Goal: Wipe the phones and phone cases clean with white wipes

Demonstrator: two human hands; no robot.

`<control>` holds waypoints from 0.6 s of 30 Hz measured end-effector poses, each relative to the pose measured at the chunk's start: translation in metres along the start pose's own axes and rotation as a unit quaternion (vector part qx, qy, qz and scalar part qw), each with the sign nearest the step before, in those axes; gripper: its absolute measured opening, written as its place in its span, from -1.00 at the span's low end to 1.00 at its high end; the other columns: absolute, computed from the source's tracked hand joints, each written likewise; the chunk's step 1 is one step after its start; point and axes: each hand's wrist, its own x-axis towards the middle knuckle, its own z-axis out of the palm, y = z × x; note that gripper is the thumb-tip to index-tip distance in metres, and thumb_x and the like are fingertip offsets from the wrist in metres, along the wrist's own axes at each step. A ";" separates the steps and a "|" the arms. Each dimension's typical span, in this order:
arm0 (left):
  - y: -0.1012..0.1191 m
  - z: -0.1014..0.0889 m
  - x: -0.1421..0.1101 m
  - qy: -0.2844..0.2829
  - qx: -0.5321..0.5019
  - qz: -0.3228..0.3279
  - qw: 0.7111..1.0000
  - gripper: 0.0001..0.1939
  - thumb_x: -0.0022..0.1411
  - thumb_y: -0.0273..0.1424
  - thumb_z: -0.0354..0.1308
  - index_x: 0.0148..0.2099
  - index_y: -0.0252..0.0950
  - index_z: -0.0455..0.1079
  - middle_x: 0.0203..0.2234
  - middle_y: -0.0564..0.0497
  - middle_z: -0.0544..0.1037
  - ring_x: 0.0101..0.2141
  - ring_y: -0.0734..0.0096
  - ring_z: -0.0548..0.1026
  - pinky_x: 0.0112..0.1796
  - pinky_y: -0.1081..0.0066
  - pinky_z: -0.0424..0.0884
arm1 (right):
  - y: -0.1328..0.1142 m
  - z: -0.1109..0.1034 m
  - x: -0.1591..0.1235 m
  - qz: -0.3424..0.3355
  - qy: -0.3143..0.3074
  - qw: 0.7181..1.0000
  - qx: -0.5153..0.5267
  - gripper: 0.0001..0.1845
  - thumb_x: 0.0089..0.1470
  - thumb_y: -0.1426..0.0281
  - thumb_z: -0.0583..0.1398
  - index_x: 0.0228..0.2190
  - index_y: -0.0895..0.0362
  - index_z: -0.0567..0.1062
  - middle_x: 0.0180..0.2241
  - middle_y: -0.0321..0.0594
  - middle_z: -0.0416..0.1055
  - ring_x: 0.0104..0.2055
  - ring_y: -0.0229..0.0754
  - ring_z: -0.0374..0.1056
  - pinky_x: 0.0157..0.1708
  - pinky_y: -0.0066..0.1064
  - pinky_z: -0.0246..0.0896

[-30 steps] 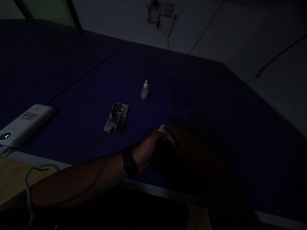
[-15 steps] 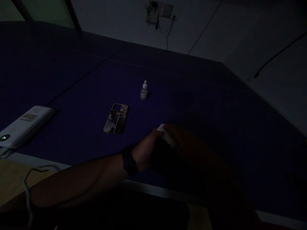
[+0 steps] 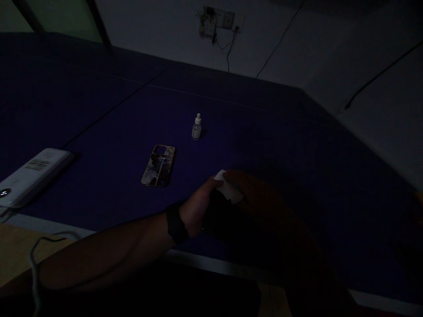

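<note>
Well, a white power bank (image 3: 33, 176) lay at the far left of the blue surface (image 3: 99, 119), then a patterned phone case (image 3: 158, 165), with a small dropper bottle (image 3: 196, 127) just beyond it. Further right, the left hand (image 3: 198, 209) and shadowed right hand (image 3: 259, 193) clenched a small white piece (image 3: 228, 187) between them.

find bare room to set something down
The blue mat is open right of the dropper bottle, and between the phone and the power bank. It's crowded at the left hand and right hand around the white item.
</note>
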 end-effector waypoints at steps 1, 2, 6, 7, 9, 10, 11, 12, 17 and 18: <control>0.000 -0.002 0.001 -0.001 -0.005 0.012 1.000 -0.66 0.29 -0.25 0.17 0.04 -0.31 0.49 -0.29 -0.07 0.64 -0.32 0.32 0.57 -0.16 0.34 0.38 | -0.001 -0.002 0.001 -0.009 -0.007 1.000 -0.003 -0.51 0.23 0.43 0.10 0.18 0.09 0.42 0.23 -0.06 0.41 0.23 0.05 0.39 0.21 -0.03 0.35; 0.000 -0.003 0.001 0.001 -0.008 0.020 1.000 -0.67 0.27 -0.26 0.19 0.01 -0.30 0.49 -0.31 -0.05 0.63 -0.32 0.32 0.56 -0.17 0.34 0.38 | -0.003 -0.005 0.002 -0.021 -0.013 1.000 -0.012 -0.52 0.23 0.43 0.09 0.17 0.11 0.42 0.26 -0.02 0.38 0.25 0.07 0.36 0.22 -0.01 0.33; 0.004 -0.003 0.001 -0.021 -0.016 0.015 1.000 -0.72 0.27 -0.23 0.17 -0.11 -0.33 0.49 -0.37 -0.04 0.60 -0.38 0.33 0.54 -0.23 0.34 0.38 | -0.004 -0.009 0.004 -0.042 -0.012 0.998 -0.052 -0.52 0.19 0.42 0.12 0.13 0.13 0.45 0.28 0.00 0.35 0.26 0.14 0.32 0.23 0.11 0.27; 0.006 -0.002 0.001 -0.028 -0.021 0.014 0.999 -0.72 0.28 -0.23 0.16 -0.12 -0.33 0.49 -0.37 -0.05 0.60 -0.38 0.33 0.54 -0.22 0.34 0.38 | -0.004 -0.008 0.005 -0.044 -0.008 0.997 -0.059 -0.51 0.18 0.44 0.11 0.14 0.13 0.46 0.27 -0.01 0.37 0.25 0.14 0.33 0.22 0.11 0.28; 0.008 -0.001 0.001 -0.032 -0.043 0.009 0.999 -0.72 0.30 -0.24 0.13 -0.12 -0.35 0.49 -0.35 -0.06 0.60 -0.35 0.34 0.54 -0.19 0.35 0.39 | -0.003 -0.005 0.006 -0.044 -0.003 0.997 -0.064 -0.51 0.22 0.47 0.07 0.16 0.13 0.45 0.26 -0.05 0.39 0.23 0.10 0.35 0.21 0.08 0.28; 0.009 -0.001 0.002 -0.029 -0.054 0.003 0.998 -0.71 0.30 -0.24 0.13 -0.12 -0.35 0.49 -0.35 -0.06 0.60 -0.34 0.34 0.55 -0.18 0.35 0.39 | -0.004 -0.003 0.006 -0.044 -0.002 0.997 -0.062 -0.50 0.25 0.47 0.05 0.18 0.13 0.43 0.26 -0.06 0.38 0.24 0.07 0.35 0.22 0.06 0.28; 0.009 -0.001 0.002 -0.023 -0.061 -0.005 0.998 -0.70 0.30 -0.23 0.13 -0.12 -0.36 0.50 -0.35 -0.06 0.60 -0.33 0.34 0.55 -0.18 0.35 0.39 | -0.004 -0.001 0.007 -0.047 -0.003 0.997 -0.059 -0.49 0.27 0.48 0.04 0.21 0.13 0.41 0.28 -0.07 0.37 0.25 0.05 0.33 0.22 0.05 0.27; 0.009 -0.002 0.002 -0.019 -0.064 -0.011 0.998 -0.68 0.30 -0.21 0.13 -0.13 -0.37 0.50 -0.35 -0.06 0.60 -0.34 0.33 0.56 -0.20 0.34 0.40 | -0.005 0.001 0.007 -0.052 -0.006 0.997 -0.053 -0.48 0.28 0.47 0.04 0.23 0.12 0.39 0.30 -0.08 0.34 0.27 0.04 0.31 0.23 0.04 0.26; 0.011 -0.001 0.001 -0.017 -0.074 -0.003 0.997 -0.68 0.30 -0.20 0.13 -0.18 -0.38 0.50 -0.43 -0.05 0.58 -0.41 0.36 0.53 -0.29 0.37 0.39 | -0.007 0.000 0.005 -0.076 -0.014 0.997 -0.011 -0.49 0.29 0.46 0.06 0.22 0.05 0.42 0.26 -0.14 0.41 0.29 0.03 0.30 0.22 0.06 0.25; 0.011 0.000 0.000 -0.017 -0.074 0.002 0.997 -0.68 0.31 -0.21 0.11 -0.18 -0.39 0.51 -0.42 -0.06 0.58 -0.41 0.36 0.53 -0.29 0.38 0.39 | -0.007 -0.001 0.004 -0.071 -0.010 0.997 -0.007 -0.50 0.29 0.46 0.06 0.21 0.05 0.44 0.24 -0.15 0.43 0.27 0.03 0.32 0.21 0.05 0.26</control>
